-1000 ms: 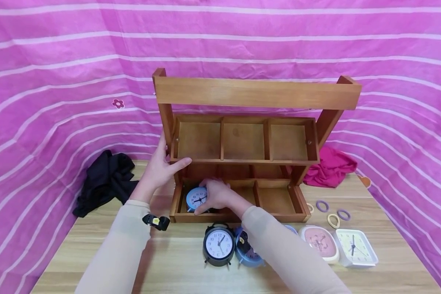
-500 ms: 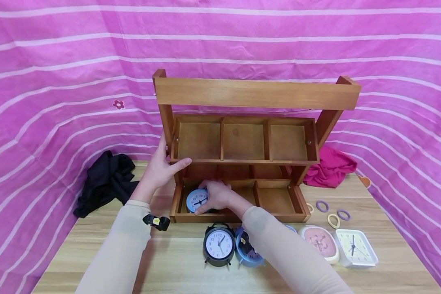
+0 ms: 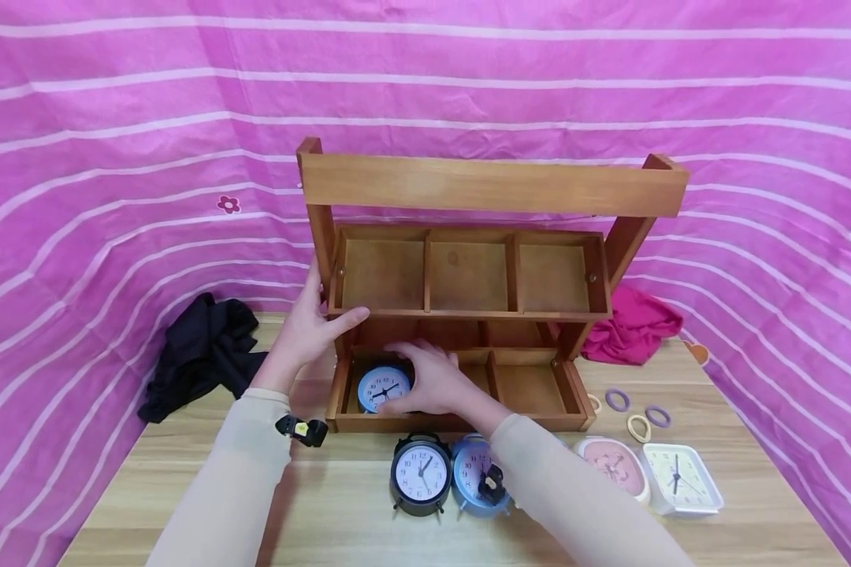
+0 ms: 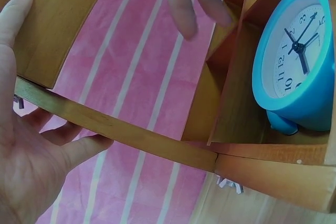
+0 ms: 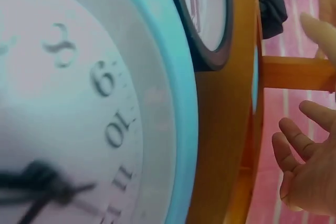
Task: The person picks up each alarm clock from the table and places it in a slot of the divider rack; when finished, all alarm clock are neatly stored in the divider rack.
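Note:
A wooden rack (image 3: 492, 185) has two divided trays, one above the other. My left hand (image 3: 305, 331) grips its left upright, thumb in front and fingers behind, as the left wrist view shows. A light blue round alarm clock (image 3: 384, 390) leans back in the lower tray's left compartment, face up. Just right of it is my right hand (image 3: 436, 382), fingers spread, holding nothing. In the left wrist view its fingertips (image 4: 184, 24) are apart from the blue clock (image 4: 304, 56). Another blue clock (image 5: 186, 129) fills the near part of the right wrist view.
Before the rack stand a black alarm clock (image 3: 421, 474), a second blue one (image 3: 473, 457) partly behind the right wrist strap, a pink one (image 3: 613, 465) and a white square one (image 3: 681, 479). Purple and cream rings (image 3: 638, 428) lie right. Black cloth (image 3: 198, 354) and magenta cloth (image 3: 631, 327) flank the rack.
My right hand has let go of the blue clock and drawn slightly right and toward me, uncovering more of its face. My left hand keeps its place on the upright.

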The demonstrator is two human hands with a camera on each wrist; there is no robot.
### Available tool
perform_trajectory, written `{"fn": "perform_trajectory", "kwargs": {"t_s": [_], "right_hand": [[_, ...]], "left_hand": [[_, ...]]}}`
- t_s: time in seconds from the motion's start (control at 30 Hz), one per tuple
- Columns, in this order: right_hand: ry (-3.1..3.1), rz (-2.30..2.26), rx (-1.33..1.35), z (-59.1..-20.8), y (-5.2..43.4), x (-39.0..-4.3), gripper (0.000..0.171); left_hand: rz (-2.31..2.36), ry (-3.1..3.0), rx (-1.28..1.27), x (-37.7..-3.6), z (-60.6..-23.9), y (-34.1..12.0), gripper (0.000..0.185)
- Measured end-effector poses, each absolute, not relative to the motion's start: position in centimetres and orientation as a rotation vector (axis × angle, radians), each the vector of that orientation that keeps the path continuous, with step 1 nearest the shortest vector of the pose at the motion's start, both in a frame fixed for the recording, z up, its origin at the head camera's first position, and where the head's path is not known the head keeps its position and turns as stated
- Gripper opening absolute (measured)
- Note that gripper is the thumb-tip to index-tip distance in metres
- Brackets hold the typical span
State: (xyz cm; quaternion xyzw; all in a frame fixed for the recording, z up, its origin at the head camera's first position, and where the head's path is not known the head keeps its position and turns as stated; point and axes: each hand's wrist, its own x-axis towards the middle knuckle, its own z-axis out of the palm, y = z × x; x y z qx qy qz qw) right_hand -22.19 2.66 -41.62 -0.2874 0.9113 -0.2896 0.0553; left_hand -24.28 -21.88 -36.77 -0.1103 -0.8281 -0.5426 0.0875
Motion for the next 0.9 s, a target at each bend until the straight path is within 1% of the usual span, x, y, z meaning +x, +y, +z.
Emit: {"fn": "perform_trajectory", "kwargs": {"t_s": [0.13,0.3,0.53,0.67,0.9], "right_hand": [[2.729,-0.934,-0.939,-41.2,3.9,-20.8,0.095],[2.707,-0.892,-1.006,-41.0,5.2,-18.8,0.098],[2.611,-0.776,-1.074,-40.9,6.6,-16.3,0.111],[2.609,-0.739,-1.118,-41.3,7.0,-15.2,0.115],[2.706,-0.586,-1.174,-42.1,7.4,-13.8,0.116]], "left_hand": [[-1.627,-2.462,-0.339,-24.2,-36.7,-21.7,0.11],[-1.596,-2.471,-0.343,-24.2,-36.8,-21.6,0.111],[-1.583,-2.473,-0.336,-24.4,-36.8,-21.6,0.106],[-1.583,-2.46,-0.337,-24.4,-36.9,-21.7,0.106],[-1.585,-2.422,-0.373,-24.3,-37.0,-21.9,0.106]]}}
